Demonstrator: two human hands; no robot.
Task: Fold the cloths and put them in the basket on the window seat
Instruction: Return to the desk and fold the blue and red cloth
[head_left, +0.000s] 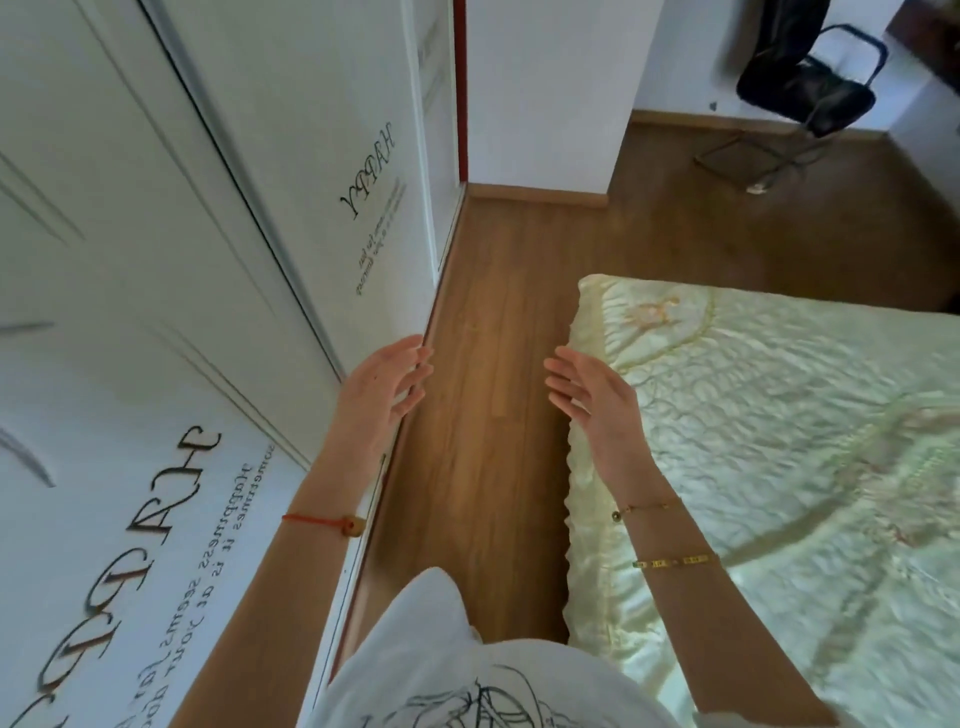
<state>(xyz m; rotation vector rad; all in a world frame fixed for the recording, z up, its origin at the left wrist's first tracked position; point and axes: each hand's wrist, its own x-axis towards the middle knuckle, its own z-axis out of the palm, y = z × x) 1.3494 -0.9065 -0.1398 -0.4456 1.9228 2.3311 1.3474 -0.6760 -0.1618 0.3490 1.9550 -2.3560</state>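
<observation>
Both hands are held out in front of the body over a strip of wooden floor (488, 322), in the narrow passage between a white wardrobe (156, 260) on the left and a bed (779, 441) on the right. The left hand (387, 382) is raised close beside the wardrobe's edge, with the fingers straight, slightly apart and holding nothing. The right hand (589, 397) is level with it above the near corner of the bed, palm turned inward, with the fingers spread and equally empty. The palms face one another, probably for balance or in readiness to take something up.

No cloths can be seen, neither on the pale quilted bed cover nor on the floor, and the basket and window seat are out of view. A black chair (810, 88) stands at the far right. With nothing being carried, the next cloth is probably being fetched, or the task is done.
</observation>
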